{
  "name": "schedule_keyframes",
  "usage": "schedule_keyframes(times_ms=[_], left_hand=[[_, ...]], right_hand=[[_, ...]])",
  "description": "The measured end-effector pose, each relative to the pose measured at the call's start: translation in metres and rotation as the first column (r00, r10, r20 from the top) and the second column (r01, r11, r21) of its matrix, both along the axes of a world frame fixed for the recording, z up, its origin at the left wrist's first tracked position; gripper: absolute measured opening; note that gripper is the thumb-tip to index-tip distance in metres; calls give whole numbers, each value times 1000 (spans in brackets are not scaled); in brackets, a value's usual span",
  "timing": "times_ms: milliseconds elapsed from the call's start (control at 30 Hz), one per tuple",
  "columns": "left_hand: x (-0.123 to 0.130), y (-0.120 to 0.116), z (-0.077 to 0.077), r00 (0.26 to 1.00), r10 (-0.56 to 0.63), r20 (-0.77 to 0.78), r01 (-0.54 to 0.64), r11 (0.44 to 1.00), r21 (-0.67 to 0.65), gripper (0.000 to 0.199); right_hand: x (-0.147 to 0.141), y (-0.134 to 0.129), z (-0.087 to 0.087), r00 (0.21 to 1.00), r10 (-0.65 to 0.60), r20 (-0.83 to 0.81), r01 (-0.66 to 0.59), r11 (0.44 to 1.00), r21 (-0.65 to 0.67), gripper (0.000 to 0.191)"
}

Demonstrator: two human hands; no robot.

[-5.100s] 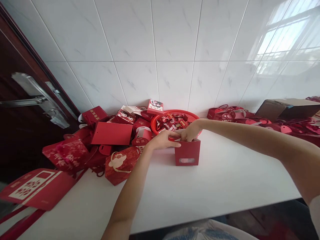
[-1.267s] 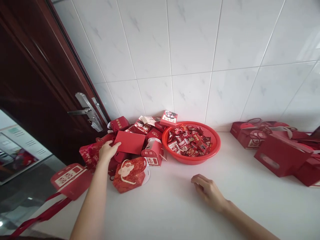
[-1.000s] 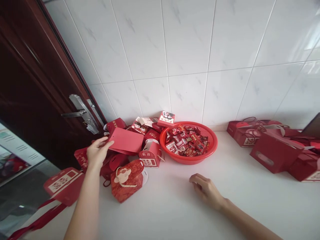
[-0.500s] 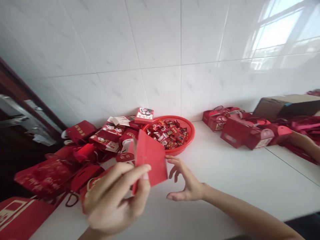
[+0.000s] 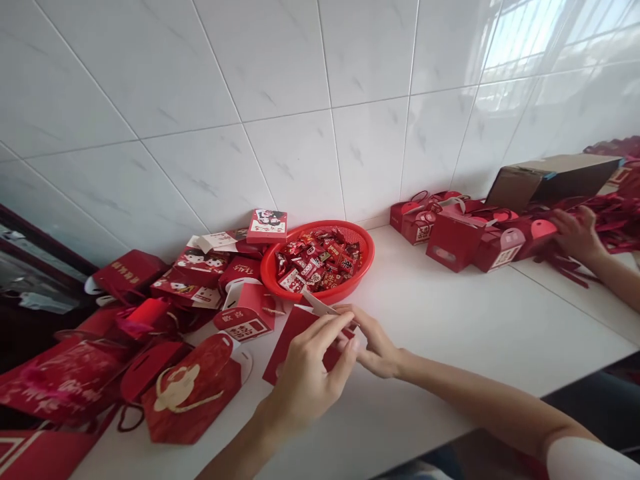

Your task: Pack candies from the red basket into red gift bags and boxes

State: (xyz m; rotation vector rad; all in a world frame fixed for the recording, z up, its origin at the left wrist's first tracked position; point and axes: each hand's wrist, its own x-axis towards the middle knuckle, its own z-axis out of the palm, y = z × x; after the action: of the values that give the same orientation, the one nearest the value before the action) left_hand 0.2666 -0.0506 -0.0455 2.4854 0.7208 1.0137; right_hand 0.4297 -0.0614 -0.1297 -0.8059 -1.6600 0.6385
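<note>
Both my hands are on a red paper gift box (image 5: pixel 289 337) whose pale-lined flap stands up at the top, just in front of the candy basket. My left hand (image 5: pixel 320 363) reaches across its near face, with thumb and fingertips closed at the right upper edge. From the right, my right hand (image 5: pixel 375 341) grips the same edge; its fingers are partly hidden behind the left hand. A red plastic basket (image 5: pixel 369 257) full of red-wrapped candies (image 5: pixel 325 260) stands behind the box. To the left sits a small red gift box with a rope handle (image 5: pixel 250 310).
Many red gift boxes and bags (image 5: pixel 195 393) are heaped on the left of the white table (image 5: pixel 430 420). More red boxes (image 5: pixel 455 240) and a cardboard box (image 5: pixel 550 177) stand on the right, where another person's hand (image 5: pixel 583 233) reaches among red ribbons. A tiled wall (image 5: pixel 290 153) runs behind.
The red box has gone from being held up in my left hand to lower down, between both hands. My right hand, open and apart before, has closed on it. Another person's hand shows more.
</note>
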Motion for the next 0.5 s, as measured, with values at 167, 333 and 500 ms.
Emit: schedule_keyframes(times_ms=[167,333,500], left_hand=[[-3,9,-3,1000,-5,18,4,1000,25,33],[-15,33,-6,981,161,112,-180,964,194,29],[-29,55,-10,952,260,163,-273,960,63,32]], right_hand=[[-1,1,7,992,-12,-124,-9,987,-161,36],[-2,5,7,980,-29,-195,-30,955,-294,43],[-2,10,13,983,1,-185,-51,963,-265,40]])
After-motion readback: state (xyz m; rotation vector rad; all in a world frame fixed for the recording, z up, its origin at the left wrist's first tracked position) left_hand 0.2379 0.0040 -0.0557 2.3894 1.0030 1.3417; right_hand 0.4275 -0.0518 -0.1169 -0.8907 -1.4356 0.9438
